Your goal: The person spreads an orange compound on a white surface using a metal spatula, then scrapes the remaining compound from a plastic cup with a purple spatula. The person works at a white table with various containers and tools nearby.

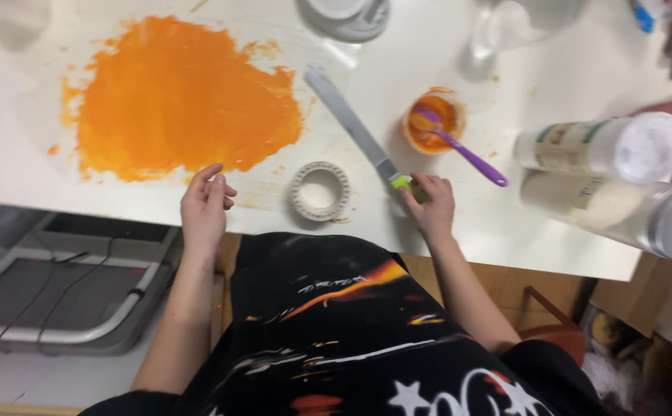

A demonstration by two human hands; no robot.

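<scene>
Two hands at bench (pixel 505 246) | right hand (pixel 431 206) grips palette knife (pixel 355 129) | left hand (pixel 205 206) loosely open beside the already spread orange paint (pixel 182 96)

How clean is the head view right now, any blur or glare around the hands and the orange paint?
Head view: slight motion blur overall, so the left hand and right hand have soft edges; the jars at the right edge are stretched and smeared; bright light washes out the white table around the orange paint patch; soft shadows lie beside the palette knife.
</scene>
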